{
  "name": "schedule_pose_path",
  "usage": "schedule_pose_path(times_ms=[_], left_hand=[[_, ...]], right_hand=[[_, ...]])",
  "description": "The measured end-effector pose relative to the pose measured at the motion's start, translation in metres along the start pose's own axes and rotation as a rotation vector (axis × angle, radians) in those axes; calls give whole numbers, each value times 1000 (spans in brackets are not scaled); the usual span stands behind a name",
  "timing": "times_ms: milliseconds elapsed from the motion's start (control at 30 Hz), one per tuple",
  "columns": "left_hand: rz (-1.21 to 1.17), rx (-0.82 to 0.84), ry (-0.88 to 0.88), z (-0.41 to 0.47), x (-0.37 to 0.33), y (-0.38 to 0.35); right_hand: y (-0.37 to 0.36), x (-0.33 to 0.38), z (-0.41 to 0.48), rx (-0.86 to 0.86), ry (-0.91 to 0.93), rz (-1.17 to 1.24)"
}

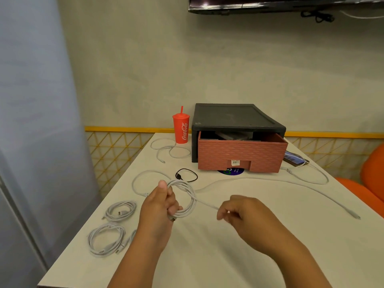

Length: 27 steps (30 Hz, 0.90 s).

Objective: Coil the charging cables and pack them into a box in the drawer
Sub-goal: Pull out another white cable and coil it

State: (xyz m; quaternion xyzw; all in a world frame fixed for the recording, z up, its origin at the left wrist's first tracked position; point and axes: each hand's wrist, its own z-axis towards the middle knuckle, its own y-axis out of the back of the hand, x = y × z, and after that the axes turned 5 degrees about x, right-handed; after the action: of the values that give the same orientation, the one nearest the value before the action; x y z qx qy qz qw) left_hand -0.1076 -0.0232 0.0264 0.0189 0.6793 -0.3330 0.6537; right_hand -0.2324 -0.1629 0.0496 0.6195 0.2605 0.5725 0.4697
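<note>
White loops of cable [187, 196] are bunched in our left hand [160, 206], its fingers curled tight round them just above the tabletop [207, 256]. Our right hand [243, 213] pinches the loose run of that cable at its fingertips, and the rest trails away to the right. A coiled cable [121, 210] and a second coil [106, 239] lie near the left edge. Farther back, the reddish drawer [241, 154] stands pulled partly out of its black case [236, 117], a red cup [181, 129] beside it.

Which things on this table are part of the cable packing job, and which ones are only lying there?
Job: half-coiled cable gripped in left hand, strand pinched by right hand; finished far coil; finished near coil; loose white cable; black cable; open drawer.
Lying about: red cup; phone; orange seat.
</note>
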Motion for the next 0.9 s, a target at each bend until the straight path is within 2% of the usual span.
schedule_pose_path(times_ms=[67,133,200,300,333,433,533,700,833,900], left_hand=[[-213,63,71,-3,-3,-2],[-314,105,90,-5,-5,-6],[-370,134,83,-6,-7,-9],[-409,167,66,-7,-4,-13],[-422,188,65,-8,-1,-13],[-364,254,80,-10,9,-12],[-257,232,110,-10,13,-12],[-125,126,127,-12,15,-15],[-197,135,137,-15,21,-16],[-191,165,124,-15,22,-14]], right_hand=[[-8,1,6,-184,-19,-78],[-17,3,10,-282,-41,18],[-25,8,13,-251,-75,325],[-31,20,15,-26,-130,882],[-33,24,15,-4,-141,1017],[-35,27,19,-111,-179,1311],[-36,30,23,-170,-224,1522],[-40,31,28,-152,-307,1646],[-46,34,31,-136,-354,1562],[-46,32,31,-123,-346,1434]])
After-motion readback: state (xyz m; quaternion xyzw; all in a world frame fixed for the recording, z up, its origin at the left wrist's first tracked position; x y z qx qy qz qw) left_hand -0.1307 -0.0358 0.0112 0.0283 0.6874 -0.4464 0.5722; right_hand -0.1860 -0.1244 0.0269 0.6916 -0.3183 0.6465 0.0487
